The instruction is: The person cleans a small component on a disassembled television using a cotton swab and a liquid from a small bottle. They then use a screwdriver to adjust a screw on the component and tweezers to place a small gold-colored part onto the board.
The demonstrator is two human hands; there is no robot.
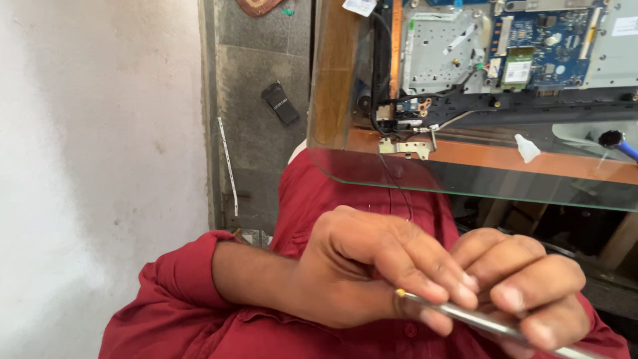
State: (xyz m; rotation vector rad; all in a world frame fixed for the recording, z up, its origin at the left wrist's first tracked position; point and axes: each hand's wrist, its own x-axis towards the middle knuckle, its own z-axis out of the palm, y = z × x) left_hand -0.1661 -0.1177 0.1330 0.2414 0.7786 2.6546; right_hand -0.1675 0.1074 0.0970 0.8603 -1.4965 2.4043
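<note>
At the bottom centre of the frame, the left hand (362,269) and the right hand (525,286) meet over a red-shirted lap, both pinching a thin metal rod (478,320) that runs toward the lower right corner. The left grip closes thumb and fingers near its yellowish tip (400,292); the right grip curls around the shaft further along. The rod looks light, stiff and smooth, so likely slippery; a hold on the mid-shaft seems surest. Beyond the hands, a glass surface (372,169) crosses the middle of the frame. On it, at upper right, lies an opened laptop chassis (505,100) with its green circuit board (551,53) exposed; those parts look fragile.
</note>
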